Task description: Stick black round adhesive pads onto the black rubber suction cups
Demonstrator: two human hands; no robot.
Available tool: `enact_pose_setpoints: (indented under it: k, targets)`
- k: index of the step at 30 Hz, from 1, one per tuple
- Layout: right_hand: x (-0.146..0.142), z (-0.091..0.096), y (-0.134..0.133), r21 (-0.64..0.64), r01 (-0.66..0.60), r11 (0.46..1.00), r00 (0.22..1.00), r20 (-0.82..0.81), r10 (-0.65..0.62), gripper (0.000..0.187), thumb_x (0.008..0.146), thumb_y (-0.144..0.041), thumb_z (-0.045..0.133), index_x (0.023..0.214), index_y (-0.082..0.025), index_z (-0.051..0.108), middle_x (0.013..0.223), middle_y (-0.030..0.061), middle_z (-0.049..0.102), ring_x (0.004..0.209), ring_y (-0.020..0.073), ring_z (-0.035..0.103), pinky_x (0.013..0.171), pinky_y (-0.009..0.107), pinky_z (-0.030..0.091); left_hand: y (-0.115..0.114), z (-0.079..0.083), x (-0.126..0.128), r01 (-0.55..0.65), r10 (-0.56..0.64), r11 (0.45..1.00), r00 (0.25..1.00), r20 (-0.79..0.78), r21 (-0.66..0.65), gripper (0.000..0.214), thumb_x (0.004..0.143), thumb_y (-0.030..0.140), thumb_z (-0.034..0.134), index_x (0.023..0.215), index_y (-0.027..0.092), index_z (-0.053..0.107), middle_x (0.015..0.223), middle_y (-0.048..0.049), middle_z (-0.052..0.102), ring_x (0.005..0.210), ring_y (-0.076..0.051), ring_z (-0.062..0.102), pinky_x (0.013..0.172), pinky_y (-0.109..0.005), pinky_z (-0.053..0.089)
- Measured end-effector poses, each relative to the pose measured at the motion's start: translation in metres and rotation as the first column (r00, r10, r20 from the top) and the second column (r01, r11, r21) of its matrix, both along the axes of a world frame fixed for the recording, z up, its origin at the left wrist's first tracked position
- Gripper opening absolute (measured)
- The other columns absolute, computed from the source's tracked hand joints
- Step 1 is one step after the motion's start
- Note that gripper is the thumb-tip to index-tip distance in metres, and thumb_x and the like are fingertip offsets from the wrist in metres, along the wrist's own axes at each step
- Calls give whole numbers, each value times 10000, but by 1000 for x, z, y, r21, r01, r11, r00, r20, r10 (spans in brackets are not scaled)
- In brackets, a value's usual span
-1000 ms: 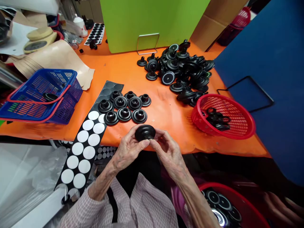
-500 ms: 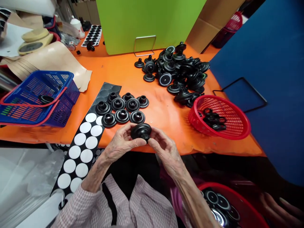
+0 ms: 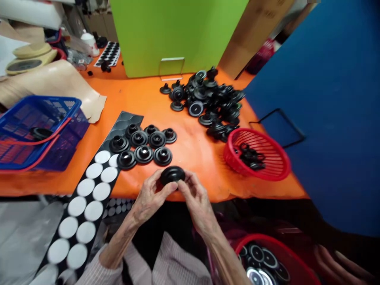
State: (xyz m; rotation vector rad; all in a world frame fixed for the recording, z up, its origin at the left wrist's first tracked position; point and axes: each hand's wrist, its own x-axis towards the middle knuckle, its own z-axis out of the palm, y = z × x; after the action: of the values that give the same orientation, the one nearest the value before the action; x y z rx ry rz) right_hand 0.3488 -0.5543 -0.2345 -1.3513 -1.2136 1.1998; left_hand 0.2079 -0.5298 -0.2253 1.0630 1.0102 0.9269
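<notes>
both hands are holding a black moulded rubber cup (image 3: pixel 172 175) just over the front edge of the orange table top (image 3: pixel 190 146). its rounded, matte top is facing up with a faint sheen, while its underside and stem are hidden by the fingers. the left hand (image 3: pixel 147 202) is curling around the near side with its thumb pressing in, and the right hand (image 3: pixel 197 208) is gripping the opposite side with its fingertips, so neither hand is open.

just ahead, nine matching cups are standing upright in loose rows, on and beside a black strip of white round discs (image 3: pixel 89 194), which is running off the table's front edge. farther back, a heap of black cups (image 3: pixel 213 99) is lying tumbled together. a red plastic basket (image 3: pixel 261 138) is holding small black parts on the right, and a blue plastic basket (image 3: pixel 44 97) with red handles is sitting on the left with a black cup inside. below the table, a red tub (image 3: pixel 267 236) is holding cups with shiny silver centres, and another person's fingers (image 3: pixel 335 265) are showing beside it.
</notes>
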Motion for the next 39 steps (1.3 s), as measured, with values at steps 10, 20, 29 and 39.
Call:
enact_pose_setpoints:
  k: [10, 20, 29, 39]
  targets:
    - [92, 58, 131, 233, -120, 965, 325, 928, -184, 252, 922, -262, 459, 1116, -157, 581, 1108, 169, 596, 1052, 305, 549, 907, 457, 445, 53, -15, 40, -272, 379, 905, 865, -328, 327, 398, 749, 402, 723, 1077, 202, 619, 1077, -101, 609, 1029, -277, 584, 925, -394, 448]
    - [127, 45, 197, 102, -125, 987, 458, 888, -34, 88, 803, -229, 565, 879, -185, 576, 843, 49, 647, 784, 185, 569, 717, 308, 450, 43, 1, 22, -337, 499, 840, 788, -362, 425, 307, 767, 371, 699, 1028, 222, 635, 900, -62, 568, 872, -241, 582, 877, -379, 461]
    - [61, 54, 74, 102, -208, 973, 957, 229, 181, 231, 863, -423, 570, 956, -214, 538, 950, 27, 599, 857, 162, 606, 770, 311, 513, 30, 32, 38, -17, 110, 956, 946, 306, -292, 590, 846, 578, 559, 1244, 142, 570, 1141, -141, 632, 875, -214, 646, 706, -314, 535]
    - [29, 18, 14, 167, -271, 948, 868, 468, 166, 376, 808, -317, 666, 1154, -233, 545, 1164, 69, 650, 1072, 220, 636, 933, 384, 530, -6, 9, 23, -50, 241, 867, 913, 329, -497, 442, 860, 508, 583, 1014, 106, 686, 1087, -145, 683, 1076, -272, 598, 886, -363, 499]
